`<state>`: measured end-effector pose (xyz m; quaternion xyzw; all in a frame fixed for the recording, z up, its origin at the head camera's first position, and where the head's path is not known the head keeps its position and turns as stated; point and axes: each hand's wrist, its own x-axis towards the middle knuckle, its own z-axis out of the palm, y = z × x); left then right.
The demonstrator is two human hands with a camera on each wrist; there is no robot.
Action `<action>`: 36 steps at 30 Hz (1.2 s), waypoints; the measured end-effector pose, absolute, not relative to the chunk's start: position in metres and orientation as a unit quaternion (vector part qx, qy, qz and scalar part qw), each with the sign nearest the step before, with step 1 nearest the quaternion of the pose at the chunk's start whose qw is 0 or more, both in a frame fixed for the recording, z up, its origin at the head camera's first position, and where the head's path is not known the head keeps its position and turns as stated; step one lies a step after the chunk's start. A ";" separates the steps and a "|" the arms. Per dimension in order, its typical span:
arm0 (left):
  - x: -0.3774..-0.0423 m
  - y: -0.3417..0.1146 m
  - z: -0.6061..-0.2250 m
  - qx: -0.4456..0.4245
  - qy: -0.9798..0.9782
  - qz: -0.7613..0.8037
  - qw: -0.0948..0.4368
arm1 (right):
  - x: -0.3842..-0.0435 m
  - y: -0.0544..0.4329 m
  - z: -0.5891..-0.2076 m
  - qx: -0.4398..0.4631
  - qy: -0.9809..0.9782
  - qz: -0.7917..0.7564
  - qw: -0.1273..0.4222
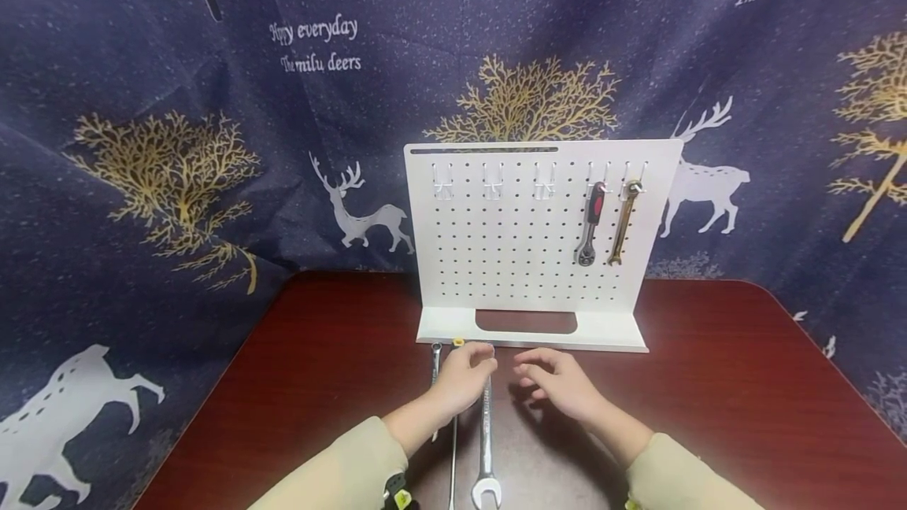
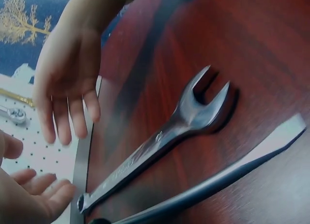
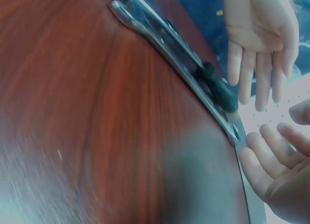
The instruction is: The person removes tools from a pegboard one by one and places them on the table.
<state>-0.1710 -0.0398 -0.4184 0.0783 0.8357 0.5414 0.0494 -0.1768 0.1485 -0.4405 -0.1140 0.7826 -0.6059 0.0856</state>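
Note:
My left hand (image 1: 462, 378) hovers over the tools on the table, its fingers loosely bent and holding nothing. Beneath it lies a large silver combination wrench (image 1: 486, 431), open end towards me; its ring end (image 2: 83, 202) is near the pegboard's base. Alongside runs a flat-blade screwdriver (image 2: 208, 190) with a dark handle (image 3: 218, 88), partly hidden by the left hand in the head view. A smaller combination wrench (image 1: 435, 360) lies furthest left. My right hand (image 1: 561, 386) is held above the table right of the large wrench, fingers relaxed, with nothing in it.
A white pegboard (image 1: 524, 258) stands at the back of the dark red table (image 1: 340, 384). A ratchet (image 1: 590, 225) and a brass-coloured wrench (image 1: 623, 225) hang at its right. Several clear hooks (image 1: 494, 189) carry nothing. Behind hangs a patterned blue cloth (image 1: 283, 116).

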 end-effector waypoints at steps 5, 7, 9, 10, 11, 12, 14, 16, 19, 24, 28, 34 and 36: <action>-0.187 -0.041 -0.418 0.117 0.832 0.542 0.007 | -0.185 0.164 -0.438 -0.109 0.797 -0.592 0.056; -0.193 -0.041 -0.418 0.128 0.831 0.541 -0.001 | -0.189 0.169 -0.436 -0.094 0.796 -0.597 0.048; -0.198 -0.040 -0.417 0.136 0.830 0.541 -0.006 | -0.192 0.174 -0.435 -0.076 0.793 -0.604 0.042; -0.201 -0.040 -0.416 0.138 0.830 0.540 -0.007 | -0.194 0.176 -0.434 -0.070 0.792 -0.605 0.035; -0.204 -0.039 -0.415 0.142 0.830 0.539 -0.010 | -0.196 0.179 -0.433 -0.064 0.791 -0.607 0.030; -0.207 -0.038 -0.415 0.143 0.829 0.540 -0.009 | -0.197 0.181 -0.432 -0.061 0.792 -0.607 0.023; -0.212 -0.035 -0.413 0.143 0.826 0.545 -0.009 | -0.201 0.186 -0.431 -0.055 0.794 -0.605 0.011; -0.217 -0.032 -0.410 0.142 0.826 0.546 -0.009 | -0.205 0.191 -0.429 -0.048 0.799 -0.599 -0.002; -0.222 -0.027 -0.406 0.144 0.824 0.547 -0.017 | -0.209 0.197 -0.427 -0.035 0.805 -0.592 -0.020; -0.231 -0.018 -0.401 0.149 0.824 0.546 -0.027 | -0.216 0.207 -0.423 -0.020 0.813 -0.580 -0.051; -0.238 -0.009 -0.398 0.145 0.825 0.546 -0.026 | -0.220 0.212 -0.419 -0.007 0.810 -0.582 -0.068; -0.248 0.005 -0.394 0.133 0.819 0.557 -0.026 | -0.227 0.216 -0.415 0.006 0.796 -0.599 -0.088; -0.251 0.010 -0.393 0.132 0.820 0.556 -0.028 | -0.230 0.217 -0.414 0.006 0.791 -0.605 -0.093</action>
